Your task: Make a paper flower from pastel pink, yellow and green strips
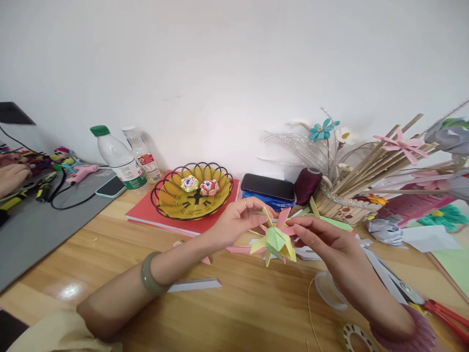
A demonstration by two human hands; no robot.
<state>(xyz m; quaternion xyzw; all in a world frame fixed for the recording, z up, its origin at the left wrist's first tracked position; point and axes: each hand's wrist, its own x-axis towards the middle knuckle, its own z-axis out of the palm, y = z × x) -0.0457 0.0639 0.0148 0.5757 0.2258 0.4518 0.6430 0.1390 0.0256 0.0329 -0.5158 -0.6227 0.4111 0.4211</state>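
Observation:
Between my two hands a folded paper flower (275, 239) hangs above the table, with a green centre and yellow and pink pointed petals. My left hand (246, 220), wearing a ring and with a bangle (152, 274) on its wrist, pinches the flower's upper left side. From the right, my right hand (326, 239) is closed with thumb and fingers on a pink petal. Some fingertips of both hands are hidden behind the paper. Pink and white paper strips lie below and behind the flower; one white strip (198, 284) sits near my left forearm.
A yellow woven basket (168, 211) with two small paper flowers stands on red paper. Bottles (117, 159) and a phone are left of it. Right are a thread spool (308, 186), a stick basket, red-handled scissors (439, 310) and tape rolls. Another person's hand (14, 173) shows far left.

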